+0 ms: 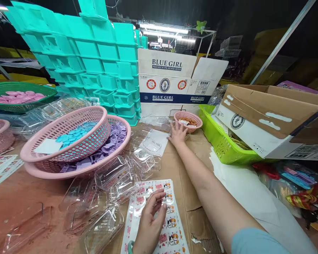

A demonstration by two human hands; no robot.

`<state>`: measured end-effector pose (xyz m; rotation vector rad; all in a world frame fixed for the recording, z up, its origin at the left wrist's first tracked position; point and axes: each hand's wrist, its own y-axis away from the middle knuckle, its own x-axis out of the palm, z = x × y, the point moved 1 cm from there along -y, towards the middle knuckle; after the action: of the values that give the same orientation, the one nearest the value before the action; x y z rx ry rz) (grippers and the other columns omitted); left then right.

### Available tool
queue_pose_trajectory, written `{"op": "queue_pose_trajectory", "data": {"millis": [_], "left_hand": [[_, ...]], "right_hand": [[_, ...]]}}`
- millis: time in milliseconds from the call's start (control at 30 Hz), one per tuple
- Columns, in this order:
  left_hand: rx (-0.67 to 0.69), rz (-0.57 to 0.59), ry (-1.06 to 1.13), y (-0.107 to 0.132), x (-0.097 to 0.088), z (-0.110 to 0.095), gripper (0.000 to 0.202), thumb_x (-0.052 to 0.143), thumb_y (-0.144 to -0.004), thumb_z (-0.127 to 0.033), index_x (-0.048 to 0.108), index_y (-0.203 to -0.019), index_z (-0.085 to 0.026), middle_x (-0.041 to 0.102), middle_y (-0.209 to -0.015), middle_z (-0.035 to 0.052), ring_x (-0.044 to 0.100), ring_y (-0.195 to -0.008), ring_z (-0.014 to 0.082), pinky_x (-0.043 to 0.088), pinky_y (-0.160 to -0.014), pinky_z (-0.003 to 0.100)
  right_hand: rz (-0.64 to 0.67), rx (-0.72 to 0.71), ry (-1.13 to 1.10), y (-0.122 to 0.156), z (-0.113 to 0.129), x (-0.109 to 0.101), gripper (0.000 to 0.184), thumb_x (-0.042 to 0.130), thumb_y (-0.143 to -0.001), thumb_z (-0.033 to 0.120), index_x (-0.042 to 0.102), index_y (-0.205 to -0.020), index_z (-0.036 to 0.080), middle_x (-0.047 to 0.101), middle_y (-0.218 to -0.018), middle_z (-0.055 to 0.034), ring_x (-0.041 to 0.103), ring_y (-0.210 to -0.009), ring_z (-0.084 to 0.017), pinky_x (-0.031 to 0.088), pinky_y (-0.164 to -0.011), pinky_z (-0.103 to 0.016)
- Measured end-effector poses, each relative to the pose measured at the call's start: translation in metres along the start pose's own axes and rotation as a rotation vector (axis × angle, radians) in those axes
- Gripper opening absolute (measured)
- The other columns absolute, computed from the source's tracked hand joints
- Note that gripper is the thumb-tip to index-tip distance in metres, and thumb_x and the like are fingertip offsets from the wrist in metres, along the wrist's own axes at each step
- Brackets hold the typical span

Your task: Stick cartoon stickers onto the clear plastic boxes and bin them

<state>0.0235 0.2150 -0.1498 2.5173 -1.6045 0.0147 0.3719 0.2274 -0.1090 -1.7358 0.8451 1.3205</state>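
Note:
My left hand [150,220] rests on a sticker sheet [172,225] printed with cartoon cats, fingers curled and pinching at one sticker near the sheet's top. My right arm stretches far forward; my right hand [178,134] lies with fingers spread at the near rim of a small pink basket [194,120] that holds small brownish pieces. Nothing shows in that hand. Clear plastic clamshell boxes [113,173] lie scattered between the two hands.
Two stacked pink baskets [95,139] hold teal and purple plastic parts on the left. A wall of teal bins [95,60] and a Blue Girl carton [172,83] stand behind. A green basket [222,144] and an open carton [267,120] sit right.

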Motion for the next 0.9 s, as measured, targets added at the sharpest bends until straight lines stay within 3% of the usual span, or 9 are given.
{"op": "queue_pose_trajectory", "data": {"millis": [100,233,333,467,533,600,667,733,900], "left_hand": [[0.011,0.014,-0.056,0.001,-0.001,0.003,0.031,0.055,-0.089,-0.042,0.064,-0.112,-0.023,0.052,-0.134,0.0105,0.048,-0.128,0.0256,0.04,-0.108,0.04],[0.053,0.029,-0.109,-0.005,-0.001,-0.007,0.029,0.053,-0.09,-0.038,0.063,-0.112,-0.022,0.054,-0.132,0.0114,0.051,-0.126,0.0262,0.044,-0.106,0.041],[0.184,0.041,-0.278,-0.018,0.003,-0.021,0.033,0.052,-0.09,-0.031,0.058,-0.122,-0.024,0.05,-0.138,0.0112,0.048,-0.13,0.0262,0.041,-0.108,0.045],[0.413,0.069,-0.522,-0.045,0.02,-0.032,0.059,0.061,-0.08,-0.018,0.046,-0.138,-0.022,0.034,-0.153,0.0126,0.023,-0.145,0.0295,0.023,-0.117,0.053],[0.441,0.124,-0.505,-0.059,0.031,-0.03,0.048,0.065,-0.075,-0.015,0.06,-0.123,-0.018,0.041,-0.149,0.014,0.023,-0.145,0.0316,0.021,-0.117,0.053],[0.356,0.187,-0.388,-0.069,0.042,-0.025,0.021,0.068,-0.073,-0.016,0.07,-0.094,-0.018,0.06,-0.129,0.0139,0.044,-0.131,0.0322,0.029,-0.113,0.051],[0.244,0.218,-0.272,-0.074,0.052,-0.023,0.005,0.069,-0.074,-0.022,0.07,-0.077,-0.018,0.07,-0.104,0.0114,0.061,-0.108,0.0291,0.039,-0.104,0.048],[0.172,0.231,-0.199,-0.075,0.059,-0.024,0.012,0.068,-0.076,-0.03,0.07,-0.077,-0.018,0.072,-0.091,0.0093,0.065,-0.092,0.0259,0.046,-0.094,0.044],[0.006,0.245,0.053,-0.071,0.065,-0.04,0.027,0.062,-0.083,-0.042,0.067,-0.085,-0.015,0.074,-0.093,0.0101,0.069,-0.089,0.0226,0.051,-0.084,0.036]], "right_hand": [[0.019,-0.003,0.004,-0.003,0.001,-0.003,0.077,0.06,-0.083,0.042,0.029,-0.149,0.019,0.026,-0.154,-0.0239,0.03,-0.133,-0.048,0.033,-0.095,-0.065],[-0.011,-0.129,-0.009,0.03,-0.024,-0.01,0.075,0.065,-0.077,0.028,0.036,-0.145,0.018,0.031,-0.153,-0.0211,0.038,-0.128,-0.042,0.039,-0.095,-0.054],[-0.08,-0.258,-0.043,0.087,-0.047,-0.019,0.068,0.061,-0.079,0.024,0.038,-0.143,0.015,0.03,-0.155,-0.0169,0.036,-0.132,-0.038,0.038,-0.1,-0.049],[-0.235,-0.491,-0.203,0.185,-0.064,-0.028,0.069,0.058,-0.08,0.021,0.035,-0.145,0.018,0.035,-0.153,-0.0129,0.036,-0.136,-0.036,0.036,-0.106,-0.051],[-0.25,-0.612,-0.312,0.224,-0.069,-0.029,0.077,0.057,-0.082,0.022,0.023,-0.151,0.022,0.035,-0.154,-0.0109,0.035,-0.138,-0.032,0.036,-0.108,-0.051],[-0.258,-0.682,-0.407,0.248,-0.075,-0.027,0.082,0.057,-0.085,0.026,0.012,-0.153,0.024,0.033,-0.155,-0.0105,0.031,-0.142,-0.029,0.035,-0.11,-0.05],[-0.264,-0.641,-0.449,0.256,-0.085,-0.022,0.081,0.058,-0.087,0.029,0.012,-0.153,0.023,0.032,-0.155,-0.011,0.028,-0.144,-0.028,0.035,-0.111,-0.05],[-0.266,-0.549,-0.438,0.252,-0.096,-0.016,0.073,0.058,-0.087,0.029,0.022,-0.15,0.021,0.036,-0.153,-0.0116,0.028,-0.143,-0.029,0.036,-0.11,-0.049],[-0.309,-0.278,-0.297,0.225,-0.135,-0.001,0.041,0.05,-0.088,0.018,0.055,-0.129,0.021,0.048,-0.144,-0.0113,0.033,-0.138,-0.033,0.034,-0.107,-0.053]]}}
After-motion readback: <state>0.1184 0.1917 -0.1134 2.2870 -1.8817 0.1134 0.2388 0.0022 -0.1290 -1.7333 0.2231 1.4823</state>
